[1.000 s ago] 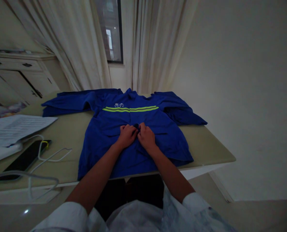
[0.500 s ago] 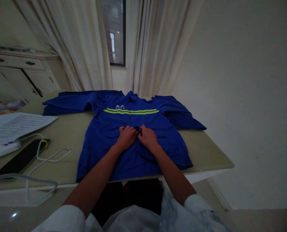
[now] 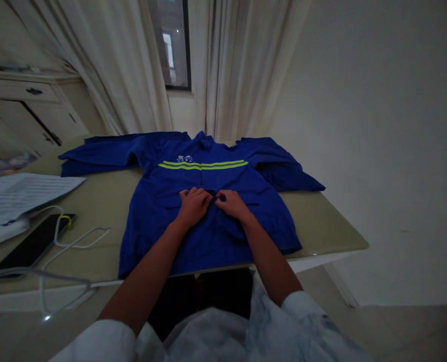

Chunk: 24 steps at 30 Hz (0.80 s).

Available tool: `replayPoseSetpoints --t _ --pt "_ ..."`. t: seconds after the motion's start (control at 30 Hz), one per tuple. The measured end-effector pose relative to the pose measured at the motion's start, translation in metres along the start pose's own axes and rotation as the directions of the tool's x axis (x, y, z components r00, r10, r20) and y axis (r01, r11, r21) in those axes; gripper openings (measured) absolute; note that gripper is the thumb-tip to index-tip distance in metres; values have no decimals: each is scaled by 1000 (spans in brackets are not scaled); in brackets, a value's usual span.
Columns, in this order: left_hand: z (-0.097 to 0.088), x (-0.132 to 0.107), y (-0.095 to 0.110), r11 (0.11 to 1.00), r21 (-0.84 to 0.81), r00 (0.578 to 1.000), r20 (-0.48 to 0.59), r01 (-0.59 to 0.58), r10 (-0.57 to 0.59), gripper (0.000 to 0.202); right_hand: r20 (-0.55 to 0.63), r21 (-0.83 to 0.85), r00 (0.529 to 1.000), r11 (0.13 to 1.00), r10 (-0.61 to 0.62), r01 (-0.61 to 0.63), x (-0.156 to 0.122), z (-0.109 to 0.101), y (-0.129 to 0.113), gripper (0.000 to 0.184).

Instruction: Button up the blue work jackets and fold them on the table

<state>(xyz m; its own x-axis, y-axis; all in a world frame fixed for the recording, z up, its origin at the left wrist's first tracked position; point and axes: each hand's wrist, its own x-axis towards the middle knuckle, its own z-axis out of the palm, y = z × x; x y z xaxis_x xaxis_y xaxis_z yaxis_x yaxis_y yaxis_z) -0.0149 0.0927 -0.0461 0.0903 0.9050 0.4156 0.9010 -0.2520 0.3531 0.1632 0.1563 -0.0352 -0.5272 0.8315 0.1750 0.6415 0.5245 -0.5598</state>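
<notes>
On the table (image 3: 321, 226), we pinch the blue work jacket's (image 3: 216, 226) front placket (image 3: 202, 177) between curled fingertips of left hand (image 3: 194, 205) and right hand (image 3: 231, 203), seemingly working its closure, which next calls for aligned edges.

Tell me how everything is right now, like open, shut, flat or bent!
Blue jacket: laid out front up, sleeves out sideways
Left hand: fingers bent, pinching the jacket's front
Right hand: same, just beside it
Phone: lying flat, dark
White cable: loosely looped
Paper: printed side up
Curtains: parted at the window
Drawer: looks shut
</notes>
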Motion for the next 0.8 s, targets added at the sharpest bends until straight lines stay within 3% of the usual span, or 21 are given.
replayPoseSetpoints --t 0.13,0.27,0.4,0.57,0.8 --pt "-1 -1 -7 996 -89 999 52 -1 6 25 -18 321 997 944 -69 71 4 1 19 17" --pt "0 -3 -9 992 -120 994 96 -32 43 23 38 465 996 884 -82 55 5 3 27 20" --pt "2 -4 -8 993 -117 993 112 -35 48 20 35 391 999 920 -37 21 0 -2 20 19" --pt "0 -4 -6 993 -74 991 96 -90 97 20 -28 202 994 973 -104 108 -3 -7 10 14" --pt "2 -4 -8 984 -28 982 67 -176 177 23 -39 92 993 989 -111 114 -3 -4 10 13"
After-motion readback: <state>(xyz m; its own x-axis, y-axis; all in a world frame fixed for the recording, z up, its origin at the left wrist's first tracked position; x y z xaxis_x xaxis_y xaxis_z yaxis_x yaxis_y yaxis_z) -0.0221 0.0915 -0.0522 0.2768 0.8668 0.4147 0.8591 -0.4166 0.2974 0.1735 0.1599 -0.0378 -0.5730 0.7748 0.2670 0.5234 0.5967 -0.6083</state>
